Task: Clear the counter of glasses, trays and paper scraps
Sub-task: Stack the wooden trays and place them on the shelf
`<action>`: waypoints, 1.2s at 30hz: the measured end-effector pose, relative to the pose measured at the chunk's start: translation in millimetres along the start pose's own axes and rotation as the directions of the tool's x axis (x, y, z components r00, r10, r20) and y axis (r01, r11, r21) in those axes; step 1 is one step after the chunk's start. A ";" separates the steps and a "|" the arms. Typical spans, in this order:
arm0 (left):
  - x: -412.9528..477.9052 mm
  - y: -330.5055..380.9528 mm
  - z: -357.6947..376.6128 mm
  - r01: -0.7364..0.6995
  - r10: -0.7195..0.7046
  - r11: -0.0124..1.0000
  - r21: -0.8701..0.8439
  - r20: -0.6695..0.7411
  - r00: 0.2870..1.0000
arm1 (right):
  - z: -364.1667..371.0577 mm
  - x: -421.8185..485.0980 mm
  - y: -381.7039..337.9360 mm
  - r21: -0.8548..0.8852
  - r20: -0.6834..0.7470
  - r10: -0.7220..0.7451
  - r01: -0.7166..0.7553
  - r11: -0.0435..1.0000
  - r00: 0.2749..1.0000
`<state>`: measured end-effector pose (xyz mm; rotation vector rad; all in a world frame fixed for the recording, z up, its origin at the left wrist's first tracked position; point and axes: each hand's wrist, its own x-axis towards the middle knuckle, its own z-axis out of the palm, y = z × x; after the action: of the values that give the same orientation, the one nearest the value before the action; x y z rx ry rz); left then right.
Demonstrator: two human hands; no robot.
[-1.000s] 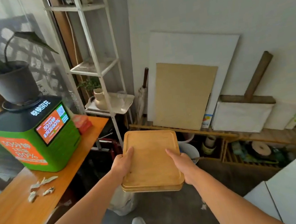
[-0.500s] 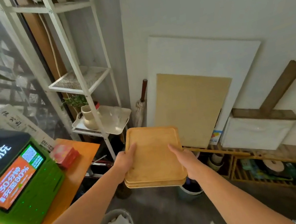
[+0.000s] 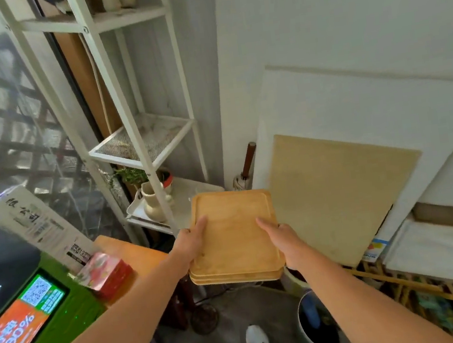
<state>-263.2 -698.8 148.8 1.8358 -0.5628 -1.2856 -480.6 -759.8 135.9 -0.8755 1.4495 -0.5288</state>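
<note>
Trays [image 3: 233,239], a wooden stack, were in the air in front of you, above the floor and just before the lower shelf of the white rack [image 3: 141,142]. Your left hand [image 3: 191,245] gripped the left edge, thumb on top, the other fingers hidden under the stack. Your right hand [image 3: 284,240] gripped the right edge the same way. Below were your shoe [image 3: 256,337] and a bucket [image 3: 323,325]. At your left the counter [image 3: 132,252] carried a green machine [image 3: 36,311] and a red box [image 3: 105,273]. Farther, a vase [image 3: 151,201] stood on the lower shelf, and a brown board [image 3: 337,194] leaned on the wall.
</note>
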 end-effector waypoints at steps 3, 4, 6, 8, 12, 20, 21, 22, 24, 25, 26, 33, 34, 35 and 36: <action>32.8 30.5 -1.1 -0.032 0.032 0.999 -0.012 -0.039 0.999 | 8.6 37.5 -39.1 -0.016 0.048 -0.016 0.017 1.000 0.999; 44.0 42.9 -1.0 -0.047 0.046 0.999 -0.016 -0.053 0.998 | 10.8 50.5 -53.7 -0.010 0.070 -0.026 0.027 1.000 0.997; 66.8 71.7 0.1 -0.074 0.072 0.997 -0.028 -0.078 0.994 | 13.7 78.4 -86.4 0.004 0.117 -0.051 0.051 0.999 0.992; 86.2 100.3 3.5 -0.090 0.086 0.996 -0.020 -0.134 0.987 | 14.6 103.7 -122.4 -0.010 0.168 -0.060 0.063 0.998 0.984; 120.1 152.5 6.6 -0.104 0.093 0.994 -0.029 -0.271 0.958 | 22.4 148.4 -193.8 -0.052 0.262 -0.078 0.094 0.994 0.962; 174.6 213.1 -13.9 -0.138 0.018 0.970 -0.201 -0.506 0.862 | 78.9 222.4 -317.9 -0.234 0.454 -0.076 0.201 0.951 0.888; 180.2 218.5 -18.1 -0.119 -0.021 0.967 -0.227 -0.531 0.847 | 88.7 228.3 -329.0 -0.268 0.469 -0.054 0.200 0.942 0.882; 186.4 222.5 -22.3 -0.110 -0.053 0.959 -0.259 -0.551 0.832 | 98.5 233.6 -339.8 -0.296 0.488 -0.033 0.201 0.934 0.872; 199.0 230.0 -29.8 -0.101 -0.102 0.948 -0.303 -0.588 0.802 | 118.9 243.9 -360.3 -0.357 0.526 -0.001 0.222 0.907 0.850; 203.7 234.0 -33.1 -0.090 -0.126 0.944 -0.317 -0.601 0.789 | 129.0 249.4 -370.0 -0.382 0.540 0.010 0.235 0.894 0.842; 207.4 238.1 -36.3 -0.082 -0.150 0.938 -0.336 -0.607 0.781 | 139.7 256.3 -379.0 -0.399 0.555 0.018 0.247 0.883 0.832; 239.9 245.6 -71.2 -0.097 -0.241 0.887 -0.451 -0.631 0.737 | 217.2 301.2 -405.4 -0.496 0.639 0.084 0.326 0.805 0.765; 244.0 245.9 -75.7 -0.097 -0.244 0.884 -0.458 -0.627 0.740 | 226.1 306.7 -404.8 -0.513 0.639 0.099 0.327 0.794 0.763; 247.2 246.4 -79.5 -0.088 -0.258 0.877 -0.473 -0.617 0.743 | 234.2 311.8 -404.4 -0.529 0.638 0.115 0.325 0.784 0.762; 251.0 245.9 -82.5 -0.077 -0.283 0.864 -0.498 -0.606 0.743 | 241.8 316.9 -404.1 -0.547 0.637 0.135 0.322 0.773 0.759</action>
<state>-70.0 -995.0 221.1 1.7248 0.2641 -0.6501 -137.8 -1202.4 228.9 -1.5078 0.9037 0.2428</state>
